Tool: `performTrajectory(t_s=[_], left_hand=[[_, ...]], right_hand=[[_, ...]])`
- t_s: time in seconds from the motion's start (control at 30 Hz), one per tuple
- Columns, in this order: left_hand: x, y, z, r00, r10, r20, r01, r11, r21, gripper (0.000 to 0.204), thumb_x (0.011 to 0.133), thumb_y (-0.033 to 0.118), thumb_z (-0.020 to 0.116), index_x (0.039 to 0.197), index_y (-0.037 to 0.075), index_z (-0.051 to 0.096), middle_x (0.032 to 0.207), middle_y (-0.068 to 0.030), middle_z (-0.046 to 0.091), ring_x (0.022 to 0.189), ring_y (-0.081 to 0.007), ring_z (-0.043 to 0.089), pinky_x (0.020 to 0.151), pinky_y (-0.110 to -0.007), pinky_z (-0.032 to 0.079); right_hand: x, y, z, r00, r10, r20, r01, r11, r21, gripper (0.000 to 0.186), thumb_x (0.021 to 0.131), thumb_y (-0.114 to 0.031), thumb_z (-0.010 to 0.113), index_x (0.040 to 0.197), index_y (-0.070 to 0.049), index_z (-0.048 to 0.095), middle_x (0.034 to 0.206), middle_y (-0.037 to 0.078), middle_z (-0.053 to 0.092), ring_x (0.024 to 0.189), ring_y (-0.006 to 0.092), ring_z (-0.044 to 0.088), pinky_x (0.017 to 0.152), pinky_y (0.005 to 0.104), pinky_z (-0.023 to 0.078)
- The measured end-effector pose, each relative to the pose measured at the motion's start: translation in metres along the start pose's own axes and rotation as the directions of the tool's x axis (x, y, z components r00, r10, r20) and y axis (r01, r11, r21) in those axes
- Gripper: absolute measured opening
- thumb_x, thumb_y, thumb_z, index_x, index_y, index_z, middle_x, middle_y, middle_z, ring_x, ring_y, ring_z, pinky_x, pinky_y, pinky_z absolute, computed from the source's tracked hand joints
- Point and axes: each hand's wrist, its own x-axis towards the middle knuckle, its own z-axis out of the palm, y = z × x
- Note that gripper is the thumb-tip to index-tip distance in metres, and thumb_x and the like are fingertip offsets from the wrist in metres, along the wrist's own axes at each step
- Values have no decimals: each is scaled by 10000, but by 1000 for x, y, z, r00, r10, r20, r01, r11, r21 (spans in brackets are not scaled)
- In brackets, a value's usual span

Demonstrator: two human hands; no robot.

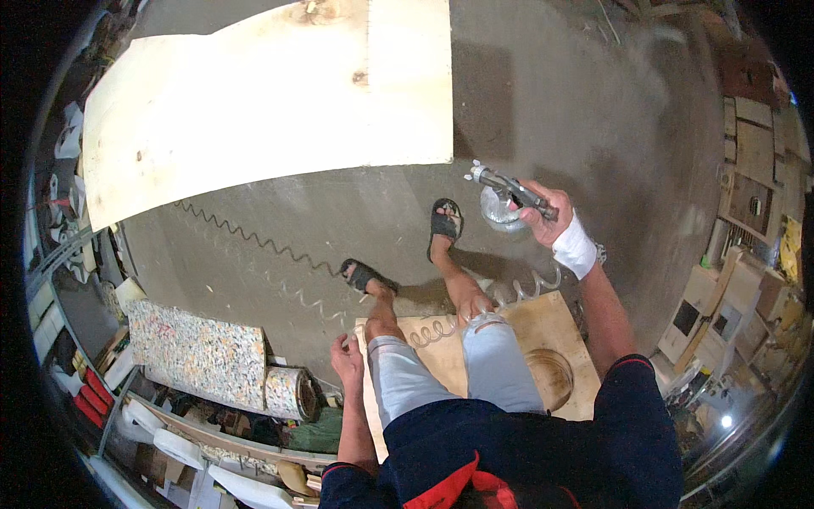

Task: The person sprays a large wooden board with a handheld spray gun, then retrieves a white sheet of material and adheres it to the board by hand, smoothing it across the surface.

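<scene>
right hand [536,212]: closed around the grip of a grey metal spray gun with a clear cup [502,197], held out ahead of the body above the grey concrete floor [560,110]; a white bandage wraps the wrist [575,248].
spray gun: nozzle end points toward the person's left, at the near right corner of the large pale plywood sheet [254,110]; the clear cup hangs below the gun body; gun and sheet are apart.
hose: a clear coiled air hose [526,288] runs down from the gun area, across the small wooden board, then trails over the floor toward the left.
left hand [346,356]: low beside the left knee, fingers loosely curled, holding nothing; whether a fingertip touches the board edge cannot be told.
plywood sheet: lies flat on the floor ahead of the person, pale and bare, with a few dark knots.
feet: both in black open sandals [445,219]; the other foot is just left of it, both on the floor between sheet and board.
small wooden board [560,331]: light brown, under the person's legs, with a round darker ring mark on its right part.
left surroundings: a speckled multicolour foam slab [195,352] and a roll of the same material [288,392] lie near the left wall, beside cluttered shelving.
right surroundings: stacked wooden panels and boxes [755,170] along the right edge, well apart from the hands.
</scene>
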Motion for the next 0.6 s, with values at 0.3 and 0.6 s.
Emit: performTrajectory(t_s=[0.3,0.6], left_hand=[[-27,33,29,996,2,90,2,999,-45,438,929,297,644,1184,-57,610,1077,-240,649,894,-311,671,780,-403,527],[-48,20,45,992,-95,83,106,985,-134,440,910,286,662,1171,-65,611,1067,-232,639,871,-290,647,789,-387,520]], right_hand=[[40,40,-35,996,84,-42,-86,995,-50,576,889,-458,719,1131,57,632,856,102,697,798,118,622,729,284,510],[123,35,-47,948,-41,-314,36,999,-22,572,908,-624,600,894,-53,605,684,-38,552,617,64,487,608,239,429]])
